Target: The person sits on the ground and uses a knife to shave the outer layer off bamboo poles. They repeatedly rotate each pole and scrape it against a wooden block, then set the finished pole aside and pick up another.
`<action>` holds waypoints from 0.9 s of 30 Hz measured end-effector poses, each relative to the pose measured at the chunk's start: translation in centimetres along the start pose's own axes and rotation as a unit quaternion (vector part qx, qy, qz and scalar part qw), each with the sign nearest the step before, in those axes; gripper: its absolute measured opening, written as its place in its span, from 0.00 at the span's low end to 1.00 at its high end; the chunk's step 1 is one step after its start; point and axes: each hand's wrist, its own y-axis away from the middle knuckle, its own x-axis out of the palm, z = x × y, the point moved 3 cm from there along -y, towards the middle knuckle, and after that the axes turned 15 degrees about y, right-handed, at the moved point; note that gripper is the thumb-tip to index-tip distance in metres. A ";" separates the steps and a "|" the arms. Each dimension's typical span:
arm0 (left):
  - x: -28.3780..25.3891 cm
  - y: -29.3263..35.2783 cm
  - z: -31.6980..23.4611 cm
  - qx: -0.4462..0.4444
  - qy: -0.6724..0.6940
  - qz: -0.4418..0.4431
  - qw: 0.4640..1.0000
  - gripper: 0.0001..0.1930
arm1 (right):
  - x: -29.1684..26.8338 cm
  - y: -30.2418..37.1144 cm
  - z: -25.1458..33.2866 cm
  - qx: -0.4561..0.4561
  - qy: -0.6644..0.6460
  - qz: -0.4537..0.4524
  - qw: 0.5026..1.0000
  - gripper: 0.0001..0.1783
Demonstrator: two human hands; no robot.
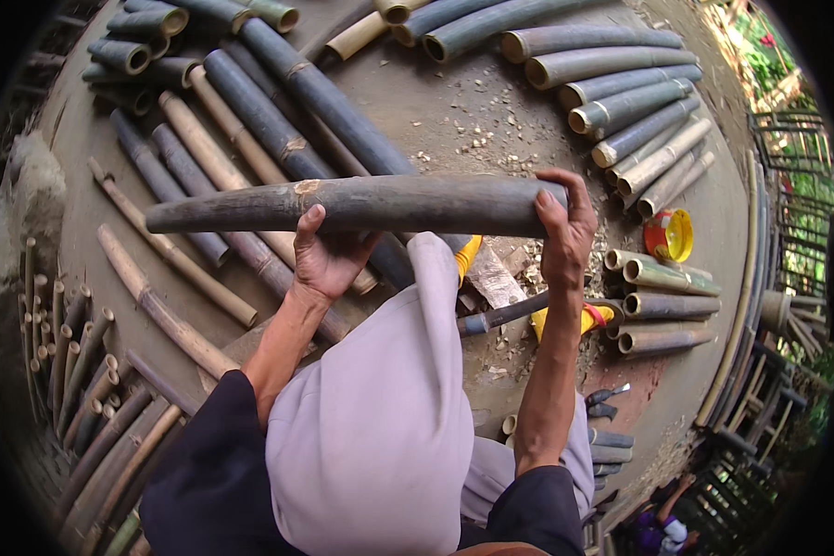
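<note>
A long dark bamboo tube (417, 204) lies level across my lap, held up in both hands. Its left end looks narrower, and a pale node ring shows just left of my left hand's thumb. My left hand (329, 264) supports it from below, thumb against the near side, the other fingers partly hidden behind. At the right end my right hand (570, 227) grips the tube, thumb pressed on the near side and fingers curled around the end. Pale grey cloth (371, 426) covers my raised knee beneath the tube.
Long bamboo poles (259, 111) lie on the ground to the left and ahead. Cut tubes (621, 88) sit in rows at the right. A red-and-yellow tub (669, 236) stands beside more cut tubes (672, 306). Another person (663, 528) is at the lower right.
</note>
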 end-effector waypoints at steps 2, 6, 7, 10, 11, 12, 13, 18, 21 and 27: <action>2.1 -0.4 0.3 -0.010 -0.075 0.038 0.996 0.36 | -1.1 2.1 -3.0 0.013 -0.064 -0.059 0.996 0.17; 7.9 -2.7 1.7 0.052 -0.115 0.141 0.982 0.37 | -0.4 7.7 -6.7 0.161 -0.174 -0.065 0.969 0.19; 8.9 -3.7 1.7 0.066 -0.093 0.134 0.984 0.37 | 0.4 9.0 -7.3 0.203 -0.192 -0.046 0.959 0.18; 10.3 -8.3 4.4 0.053 -0.288 0.136 0.946 0.32 | 1.4 13.0 -8.1 0.252 -0.266 -0.091 0.926 0.20; 10.6 -9.1 5.8 0.034 -0.332 0.131 0.933 0.31 | 1.6 13.8 -9.6 0.216 -0.258 -0.195 0.921 0.20; 11.1 -8.9 5.7 0.055 -0.300 0.149 0.941 0.25 | 2.6 14.7 -10.3 0.248 -0.281 -0.261 0.890 0.19; 11.7 -8.7 5.6 0.049 -0.297 0.176 0.937 0.24 | 2.7 16.7 -10.4 0.283 -0.290 -0.337 0.850 0.18; 15.5 -7.8 8.8 0.100 -0.385 0.243 0.885 0.29 | 7.2 27.5 -15.7 0.473 0.016 -0.277 0.836 0.24; 14.7 -7.5 11.4 0.136 -0.404 0.244 0.871 0.27 | 11.2 26.5 -17.1 0.468 0.117 -0.269 0.834 0.29; 13.0 -6.9 12.7 0.148 -0.446 0.236 0.851 0.27 | 9.0 24.1 -16.7 0.495 0.014 -0.296 0.817 0.26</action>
